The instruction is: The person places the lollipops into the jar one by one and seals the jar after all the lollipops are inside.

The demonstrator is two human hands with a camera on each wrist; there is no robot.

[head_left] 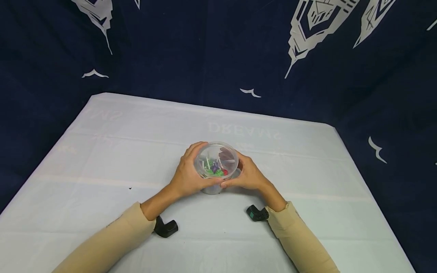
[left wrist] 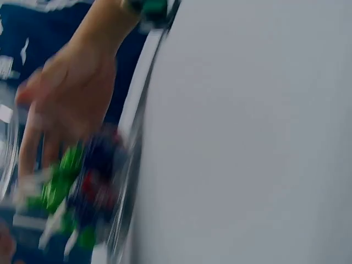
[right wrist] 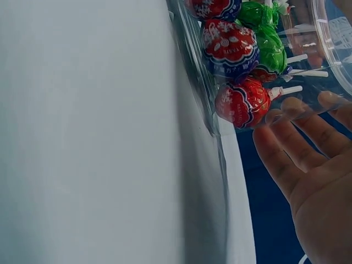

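Observation:
Both hands hold a clear plastic jar (head_left: 211, 187) upright at the middle of the table. My left hand (head_left: 189, 175) grips its left side, thumb across the front. On the right side my right hand (head_left: 250, 175) curves round it, with the thumb in front and fingers behind. Inside lie several wrapped lollipops (right wrist: 231, 47), red, green and dark blue, with white sticks. Across the jar in the left wrist view, the right hand (left wrist: 77, 82) shows blurred. The right wrist view shows fingertips of the right hand (right wrist: 319, 170) against the clear wall. Whether a lid covers the jar, I cannot tell.
A white cloth with faint lettering covers the table (head_left: 102, 163). Behind hangs a dark blue curtain (head_left: 205, 57) with white drawings. Black devices (head_left: 166, 228) sit at both wrists, below the sleeves. A small dark speck (head_left: 130, 188) lies left of the hands.

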